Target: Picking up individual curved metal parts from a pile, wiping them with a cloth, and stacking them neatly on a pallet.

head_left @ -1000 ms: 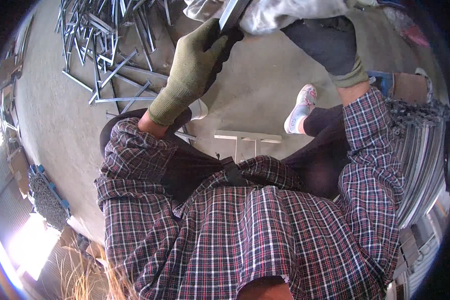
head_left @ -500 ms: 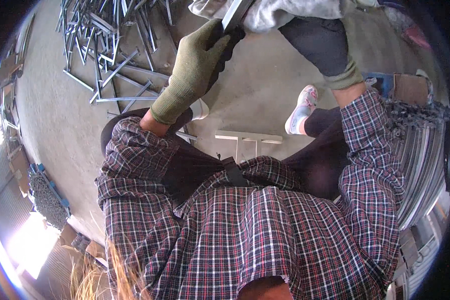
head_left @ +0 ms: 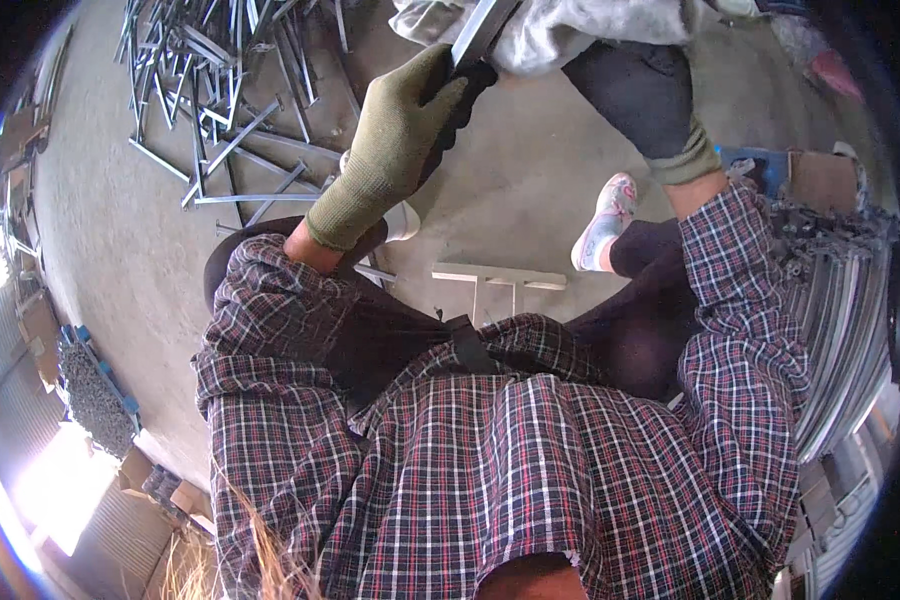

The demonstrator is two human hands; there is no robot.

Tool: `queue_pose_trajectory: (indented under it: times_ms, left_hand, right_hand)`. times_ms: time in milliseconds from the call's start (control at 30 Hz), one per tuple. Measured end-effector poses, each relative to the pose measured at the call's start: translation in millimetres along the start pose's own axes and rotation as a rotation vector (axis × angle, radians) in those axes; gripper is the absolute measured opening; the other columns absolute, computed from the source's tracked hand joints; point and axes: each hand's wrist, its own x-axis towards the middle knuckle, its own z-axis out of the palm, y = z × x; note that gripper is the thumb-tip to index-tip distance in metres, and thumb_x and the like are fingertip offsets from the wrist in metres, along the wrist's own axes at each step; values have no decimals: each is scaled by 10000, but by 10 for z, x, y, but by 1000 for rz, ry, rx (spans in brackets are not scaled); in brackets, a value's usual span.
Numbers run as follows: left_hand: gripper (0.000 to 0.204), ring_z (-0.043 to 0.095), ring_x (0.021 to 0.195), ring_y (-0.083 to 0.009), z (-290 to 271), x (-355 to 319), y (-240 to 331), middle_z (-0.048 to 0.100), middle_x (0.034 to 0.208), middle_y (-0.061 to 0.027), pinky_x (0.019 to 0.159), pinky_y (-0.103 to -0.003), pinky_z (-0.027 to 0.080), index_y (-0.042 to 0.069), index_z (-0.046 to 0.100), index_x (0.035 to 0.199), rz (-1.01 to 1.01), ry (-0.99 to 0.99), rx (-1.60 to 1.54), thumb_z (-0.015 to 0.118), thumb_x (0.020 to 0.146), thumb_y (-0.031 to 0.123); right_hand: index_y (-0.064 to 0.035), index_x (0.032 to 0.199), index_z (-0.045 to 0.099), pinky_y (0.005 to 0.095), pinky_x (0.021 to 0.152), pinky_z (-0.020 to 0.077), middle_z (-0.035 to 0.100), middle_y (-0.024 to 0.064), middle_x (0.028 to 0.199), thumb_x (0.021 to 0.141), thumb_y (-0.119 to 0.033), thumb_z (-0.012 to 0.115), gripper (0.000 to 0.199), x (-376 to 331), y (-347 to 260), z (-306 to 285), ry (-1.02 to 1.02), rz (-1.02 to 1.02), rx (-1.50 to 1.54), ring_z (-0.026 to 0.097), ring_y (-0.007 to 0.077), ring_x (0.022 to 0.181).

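My left hand (head_left: 400, 140), in an olive knit glove, is closed around a flat grey metal strip (head_left: 478, 32) that runs up out of the top of the picture. My right hand (head_left: 642, 88), in a dark glove with an olive cuff, presses a pale grey cloth (head_left: 570, 28) against the same strip. Both hands are raised in front of me, above the concrete floor. My plaid shirt sleeves and dark trousers fill the lower half of the view.
A heap of cut metal strips (head_left: 215, 90) lies on the floor at the upper left. Long stacked metal profiles (head_left: 840, 330) run along the right. A small pale metal frame (head_left: 498, 278) stands between my knees, near my pink-and-white shoe (head_left: 604, 218). Cardboard boxes (head_left: 822, 178) sit at the right.
Both hands have shifted slightly upward along the strip; grips are unchanged.
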Motion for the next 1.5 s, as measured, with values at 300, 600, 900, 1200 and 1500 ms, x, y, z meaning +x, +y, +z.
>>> queue_pose_trajectory:
  times_ms: [300, 600, 900, 1200, 1500]
  left_hand:
    - [179, 521, 569, -40, -15, -17, -20, 611, 734, 25, 472, -228, 397, 33, 679, 1093, 20, -2, -56, 612, 1033, 187]
    - [171, 526, 556, -54, -6, 10, -42, 608, 723, 11, 472, -245, 408, 21, 650, 1075, -90, 4, -99, 615, 1032, 182]
    - [172, 540, 573, -61, 41, -14, -72, 621, 719, -9, 508, -265, 442, 9, 622, 1029, -78, -20, -65, 633, 1018, 180]
    - [400, 702, 920, -429, 7, -14, -122, 699, 982, -250, 733, -420, 558, -6, 587, 1324, 358, -60, 604, 692, 962, 128]
    - [251, 659, 784, -430, -105, 164, -108, 677, 859, -196, 630, -463, 522, 81, 617, 1186, 470, -54, 704, 691, 978, 202]
  right_hand:
    - [-17, 1570, 352, 515, 1294, 167, 353, 142, 1640, 1074, -325, 433, 590, -307, -297, -509, 53, 159, 154, 323, 346, 1516]
    - [-61, 1588, 334, 481, 1304, 133, 330, 129, 1654, 1064, -397, 450, 633, 45, -60, -132, -256, 99, -17, 280, 330, 1535]
    - [-42, 1472, 462, 416, 1141, 360, 493, 134, 1478, 1056, -204, 515, 450, -362, -161, -456, 216, 62, -634, 477, 261, 1336]
    - [-44, 1266, 666, 406, 859, 548, 704, 141, 1179, 967, -147, 681, 316, -412, -201, 23, 108, -69, -1678, 684, 254, 1006]
    - [31, 1240, 664, 363, 979, 553, 696, 97, 1232, 975, -71, 631, 286, 98, -87, 353, 407, -17, -1567, 665, 201, 1097]
